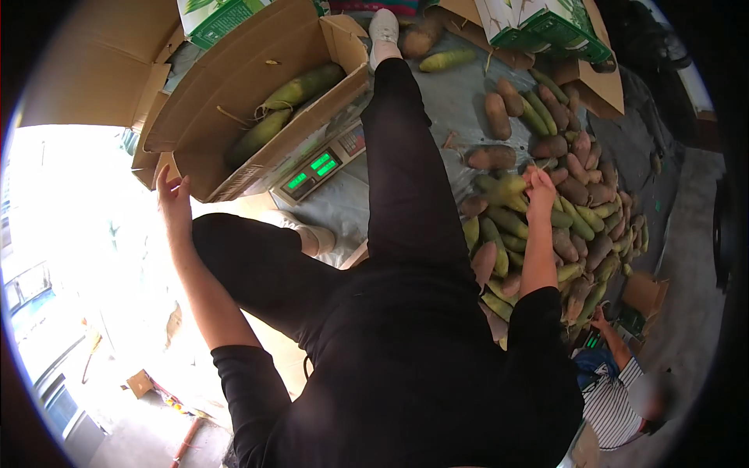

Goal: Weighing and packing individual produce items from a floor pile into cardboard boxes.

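My left hand (173, 200) rests with fingers spread on the near corner of an open cardboard box (226, 86) that stands on a weighing scale (321, 165) with green lit displays. Inside the box lie two long green fruits (290, 101). My right hand (540, 187) reaches into a big pile of long green and brown fruits (573, 214) and closes on one of them. My legs in black trousers stretch between box and pile, with a white shoe (383, 31) at the far end.
Green-and-white printed cartons (546, 23) stand at the back. A small cardboard box (644, 295) sits beyond the pile. Another person in a striped shirt (612, 394) crouches at the lower right. Grey sheeting (460, 93) covers the floor.
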